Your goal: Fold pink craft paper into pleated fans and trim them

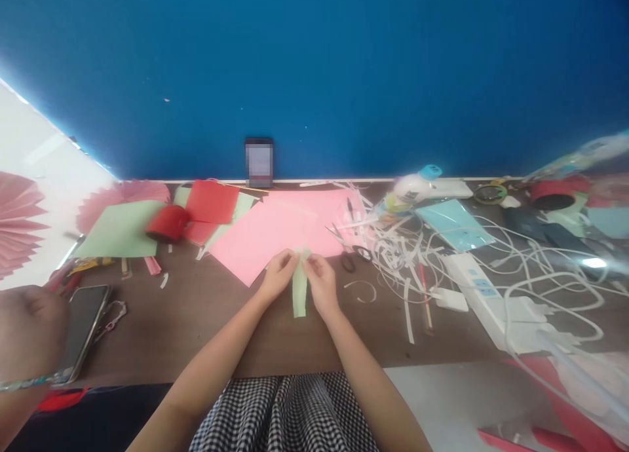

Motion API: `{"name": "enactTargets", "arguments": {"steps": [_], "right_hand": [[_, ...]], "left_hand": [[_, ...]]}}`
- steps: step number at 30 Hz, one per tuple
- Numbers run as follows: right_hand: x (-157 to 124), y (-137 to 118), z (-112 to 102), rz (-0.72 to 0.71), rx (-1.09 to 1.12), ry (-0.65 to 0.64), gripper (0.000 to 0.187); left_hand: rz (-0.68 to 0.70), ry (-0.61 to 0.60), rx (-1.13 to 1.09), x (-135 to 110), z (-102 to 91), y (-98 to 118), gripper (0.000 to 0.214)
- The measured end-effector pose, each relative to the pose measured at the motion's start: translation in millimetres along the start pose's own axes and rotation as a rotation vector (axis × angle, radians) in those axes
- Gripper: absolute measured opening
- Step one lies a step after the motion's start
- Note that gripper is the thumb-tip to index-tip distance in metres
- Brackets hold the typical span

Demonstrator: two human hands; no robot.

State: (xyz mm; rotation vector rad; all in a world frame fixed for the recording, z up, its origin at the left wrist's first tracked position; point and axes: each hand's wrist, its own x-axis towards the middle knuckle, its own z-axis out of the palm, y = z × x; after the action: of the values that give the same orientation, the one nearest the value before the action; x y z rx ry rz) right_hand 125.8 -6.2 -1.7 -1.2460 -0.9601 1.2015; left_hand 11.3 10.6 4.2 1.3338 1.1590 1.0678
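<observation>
One green paper strip (299,296), pinched near its far end by left hand (280,274) and right hand (321,283) above the worktop (206,337), looks already cut, its finishing apparently left to do.

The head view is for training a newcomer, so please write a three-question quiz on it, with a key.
1. What do the left hand and right hand both hold?
2. Fill the gap: as the camera sees it, the black-handled scissors lie to the ____ of both hands.
3. Which colour is the large sheet just beyond the hands? A) blue B) pink C) white

Key:
1. A pale green strip
2. right
3. B
</observation>
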Motion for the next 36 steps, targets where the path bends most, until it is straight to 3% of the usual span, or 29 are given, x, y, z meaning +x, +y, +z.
{"name": "enactTargets", "arguments": {"steps": [22,36], "right_hand": [[1.2,3.8,0.0,-0.026,0.01,-0.026,0.024],[-1.1,-4.9,-0.3,-0.029,-0.041,-0.003,0.022]], "left_hand": [[-0.045,0.03,-0.01,1.3,1.9,-3.6,0.035],[0.007,-0.017,0.029,-1.6,2.4,2.1,0.032]]}}
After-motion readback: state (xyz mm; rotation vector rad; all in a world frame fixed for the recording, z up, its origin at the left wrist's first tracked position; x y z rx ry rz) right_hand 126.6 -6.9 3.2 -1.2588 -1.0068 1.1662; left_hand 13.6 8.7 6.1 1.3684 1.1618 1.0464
